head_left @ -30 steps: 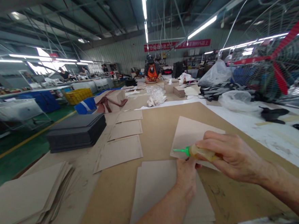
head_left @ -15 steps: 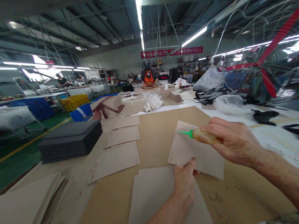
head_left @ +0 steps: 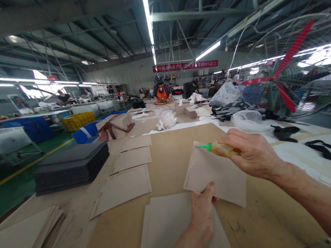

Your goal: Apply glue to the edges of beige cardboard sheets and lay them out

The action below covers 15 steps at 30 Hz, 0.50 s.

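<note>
My right hand (head_left: 249, 154) is closed round a small glue bottle (head_left: 221, 149) with a green nozzle, its tip over the far edge of a tan card sheet (head_left: 214, 173). That sheet lies on a large brown board (head_left: 170, 150). My left hand (head_left: 202, 212) presses the near edge of the sheet with its thumb, the fingers curled under. Beneath my left hand lies a stack of grey-tan sheets (head_left: 169, 225).
Three tan sheets (head_left: 124, 183) lie in a row to the left, with a stack of dark panels (head_left: 72, 166) beyond them and a pile of card (head_left: 23, 243) at near left. A big red-bladed fan (head_left: 286, 70) stands at right. A person in an orange apron (head_left: 161, 92) works at the table's far end.
My right hand carried the glue bottle from the sheet's near edge up to its far edge. My left hand stayed at the near edge. The view tilted upward.
</note>
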Available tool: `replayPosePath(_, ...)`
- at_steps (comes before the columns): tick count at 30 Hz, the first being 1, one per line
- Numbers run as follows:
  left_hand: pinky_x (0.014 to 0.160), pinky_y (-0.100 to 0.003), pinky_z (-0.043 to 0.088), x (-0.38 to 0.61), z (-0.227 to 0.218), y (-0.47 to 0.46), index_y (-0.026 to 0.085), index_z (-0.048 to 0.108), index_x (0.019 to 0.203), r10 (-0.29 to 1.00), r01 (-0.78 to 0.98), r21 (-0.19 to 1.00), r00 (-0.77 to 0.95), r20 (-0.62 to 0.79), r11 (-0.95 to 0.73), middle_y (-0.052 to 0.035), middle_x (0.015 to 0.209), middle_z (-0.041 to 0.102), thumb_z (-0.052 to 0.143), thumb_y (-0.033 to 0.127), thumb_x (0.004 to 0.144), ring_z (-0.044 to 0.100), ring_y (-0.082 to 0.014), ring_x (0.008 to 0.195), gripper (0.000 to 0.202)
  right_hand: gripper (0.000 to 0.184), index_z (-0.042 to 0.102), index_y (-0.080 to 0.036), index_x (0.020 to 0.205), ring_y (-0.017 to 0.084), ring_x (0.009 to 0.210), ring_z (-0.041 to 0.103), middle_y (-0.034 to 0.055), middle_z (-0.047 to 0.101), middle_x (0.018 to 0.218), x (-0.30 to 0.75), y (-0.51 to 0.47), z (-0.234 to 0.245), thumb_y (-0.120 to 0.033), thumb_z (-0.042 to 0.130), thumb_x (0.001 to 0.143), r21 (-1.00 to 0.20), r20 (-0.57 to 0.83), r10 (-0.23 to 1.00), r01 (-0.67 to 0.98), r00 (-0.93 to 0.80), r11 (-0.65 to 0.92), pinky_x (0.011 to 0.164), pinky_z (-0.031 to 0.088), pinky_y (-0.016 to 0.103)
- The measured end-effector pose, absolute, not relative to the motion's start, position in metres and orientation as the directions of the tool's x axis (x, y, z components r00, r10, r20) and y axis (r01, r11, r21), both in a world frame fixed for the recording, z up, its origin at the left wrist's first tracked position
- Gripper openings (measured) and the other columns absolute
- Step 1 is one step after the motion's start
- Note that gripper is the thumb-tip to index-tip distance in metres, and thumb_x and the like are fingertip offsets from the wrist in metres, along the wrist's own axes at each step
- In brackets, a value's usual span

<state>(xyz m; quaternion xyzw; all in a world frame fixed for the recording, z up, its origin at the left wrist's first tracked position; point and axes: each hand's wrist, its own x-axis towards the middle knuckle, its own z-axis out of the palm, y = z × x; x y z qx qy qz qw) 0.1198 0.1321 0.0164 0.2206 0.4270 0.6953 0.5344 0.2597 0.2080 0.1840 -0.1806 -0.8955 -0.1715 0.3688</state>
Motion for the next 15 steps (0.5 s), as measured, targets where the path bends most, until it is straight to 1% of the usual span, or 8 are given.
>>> replayPosePath(2, 0.060, -0.025, 0.048, 0.1193, 0.0166, 0.1316, 0.016, 0.076, 0.102, 0.932, -0.556, 0.829, -0.331, -0.150, -0.064, -0.0095, 0.099, 0.076, 0.086, 0.040, 0.065, 0.065, -0.0178, 0.077, 0.044, 0.014, 0.064, -0.016, 0.099, 0.018, 0.071, 0.056, 0.0035, 0.055, 0.083, 0.2599, 0.2083, 0.1835, -0.014, 0.051, 0.093, 0.162, 0.716, 0.205, 0.445, -0.667, 0.881, 0.061, 0.038, 0.030)
replayPosePath(5, 0.059, -0.026, 0.048, 0.1184, 0.0167, 0.1318, 0.015, 0.076, 0.095, 0.931, -0.557, 0.828, -0.330, -0.158, -0.057, -0.0110, 0.098, 0.077, 0.088, 0.042, 0.063, 0.065, -0.0182, 0.075, 0.043, 0.013, 0.064, -0.017, 0.099, 0.018, 0.071, 0.056, 0.0031, 0.055, 0.083, 0.2614, 0.2075, 0.1829, -0.015, 0.053, 0.093, 0.161, 0.762, 0.190, 0.465, -0.619, 0.870, 0.062, 0.038, 0.030)
replayPosePath(7, 0.059, -0.026, 0.048, 0.1182, 0.0170, 0.1321, 0.014, 0.077, 0.093, 0.930, -0.558, 0.828, -0.331, -0.161, -0.055, -0.0112, 0.095, 0.077, 0.088, 0.042, 0.062, 0.064, -0.0178, 0.074, 0.044, 0.013, 0.063, -0.017, 0.099, 0.018, 0.071, 0.055, 0.0030, 0.055, 0.082, 0.2615, 0.2058, 0.1823, -0.015, 0.052, 0.094, 0.148, 0.731, 0.210, 0.451, -0.650, 0.880, 0.062, 0.037, 0.030)
replayPosePath(9, 0.059, -0.026, 0.047, 0.1182, 0.0175, 0.1323, 0.014, 0.077, 0.096, 0.926, -0.561, 0.826, -0.338, -0.167, -0.056, -0.0110, 0.093, 0.077, 0.089, 0.043, 0.061, 0.064, -0.0178, 0.073, 0.047, 0.013, 0.062, -0.018, 0.101, 0.018, 0.072, 0.055, 0.0030, 0.055, 0.083, 0.2604, 0.2032, 0.1807, -0.015, 0.051, 0.095, 0.116, 0.682, 0.245, 0.433, -0.689, 0.894, 0.062, 0.037, 0.029)
replayPosePath(11, 0.058, -0.025, 0.047, 0.1185, 0.0180, 0.1324, 0.015, 0.077, 0.098, 0.923, -0.564, 0.824, -0.345, -0.171, -0.059, -0.0104, 0.094, 0.077, 0.090, 0.043, 0.060, 0.065, -0.0182, 0.074, 0.049, 0.013, 0.062, -0.019, 0.102, 0.018, 0.073, 0.055, 0.0034, 0.055, 0.085, 0.2589, 0.2008, 0.1786, -0.015, 0.052, 0.095, 0.082, 0.671, 0.276, 0.439, -0.688, 0.895, 0.063, 0.037, 0.029)
replayPosePath(15, 0.057, -0.025, 0.046, 0.1187, 0.0177, 0.1335, 0.016, 0.076, 0.097, 0.918, -0.569, 0.820, -0.354, -0.178, -0.060, -0.0102, 0.095, 0.077, 0.090, 0.044, 0.057, 0.065, -0.0179, 0.072, 0.051, 0.014, 0.061, -0.019, 0.100, 0.018, 0.072, 0.054, 0.0030, 0.055, 0.083, 0.2605, 0.2004, 0.1773, -0.013, 0.050, 0.094, 0.089, 0.668, 0.268, 0.431, -0.694, 0.898, 0.062, 0.036, 0.029)
